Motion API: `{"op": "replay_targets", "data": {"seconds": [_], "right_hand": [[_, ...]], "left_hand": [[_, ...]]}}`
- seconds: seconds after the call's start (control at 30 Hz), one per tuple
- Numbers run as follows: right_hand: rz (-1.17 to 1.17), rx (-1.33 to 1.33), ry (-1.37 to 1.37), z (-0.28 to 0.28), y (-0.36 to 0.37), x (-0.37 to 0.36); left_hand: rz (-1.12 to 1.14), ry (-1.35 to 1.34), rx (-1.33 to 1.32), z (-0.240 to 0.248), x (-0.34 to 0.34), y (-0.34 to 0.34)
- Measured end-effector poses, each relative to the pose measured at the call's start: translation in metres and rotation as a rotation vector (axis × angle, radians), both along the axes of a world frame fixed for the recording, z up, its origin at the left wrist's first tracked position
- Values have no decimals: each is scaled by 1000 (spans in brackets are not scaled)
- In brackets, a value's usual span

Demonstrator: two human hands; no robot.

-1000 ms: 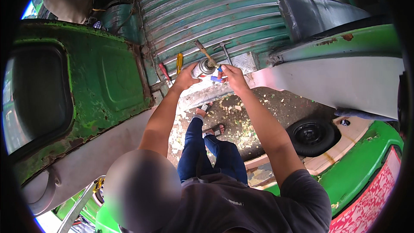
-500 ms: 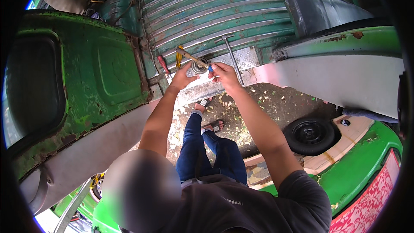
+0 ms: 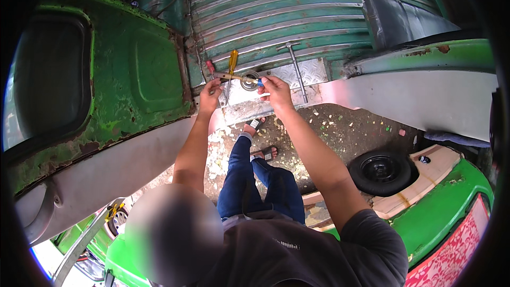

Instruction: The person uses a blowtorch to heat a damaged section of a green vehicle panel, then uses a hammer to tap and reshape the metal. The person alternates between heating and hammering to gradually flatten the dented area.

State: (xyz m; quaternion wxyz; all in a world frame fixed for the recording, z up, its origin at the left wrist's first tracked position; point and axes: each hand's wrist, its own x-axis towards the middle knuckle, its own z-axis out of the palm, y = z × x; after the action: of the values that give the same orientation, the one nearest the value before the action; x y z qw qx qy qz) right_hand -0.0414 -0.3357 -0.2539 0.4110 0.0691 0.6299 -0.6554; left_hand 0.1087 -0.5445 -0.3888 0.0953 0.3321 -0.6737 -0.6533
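Observation:
My right hand (image 3: 276,93) is closed round the blue end of a long, narrow tan tool (image 3: 234,77), which lies crosswise over the metal sill. At the tool's other end is my left hand (image 3: 210,94), its fingers curled in against the tip. Under the tool's middle sits a round, ring-shaped metal part (image 3: 249,86), partly covered by it. A yellow-handled screwdriver (image 3: 233,61) rests just beyond the tool, its shaft crossing beneath. Close to my left fingers is a red handle (image 3: 210,66). To the right of my right hand lies a T-handle wrench (image 3: 298,74).
The tread-plate sill (image 3: 313,72) borders a ribbed green metal floor (image 3: 287,18). A rusty green door panel (image 3: 143,79) stands at left, a dark padded panel (image 3: 396,18) at far right. A spare wheel (image 3: 380,172) is at lower right; debris covers the ground (image 3: 324,138).
My left hand has moved off the ring-shaped part to the left end of the tan tool. The tool has turned from slanted to nearly level. The view has shifted slightly.

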Motion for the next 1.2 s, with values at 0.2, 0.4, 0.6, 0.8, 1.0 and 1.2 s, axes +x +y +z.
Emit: {"op": "replay_targets", "data": {"seconds": [0.2,0.4,0.6,0.8,1.0,1.2], "right_hand": [[2,10,0,2,-3,4],[-24,-31,-47,2,0,7],[29,-17,-23,3,2,4],[47,25,26,1,1,3],[76,20,71,-4,-1,0],[81,50,62,-5,3,0]], "left_hand": [[114,55,93,-14,22,5],[108,40,119,-5,24,2],[149,-12,165,6,20,-2],[181,-41,186,15,17,-8],[197,-52,201,22,15,-11],[181,-69,179,19,16,-12]]}}
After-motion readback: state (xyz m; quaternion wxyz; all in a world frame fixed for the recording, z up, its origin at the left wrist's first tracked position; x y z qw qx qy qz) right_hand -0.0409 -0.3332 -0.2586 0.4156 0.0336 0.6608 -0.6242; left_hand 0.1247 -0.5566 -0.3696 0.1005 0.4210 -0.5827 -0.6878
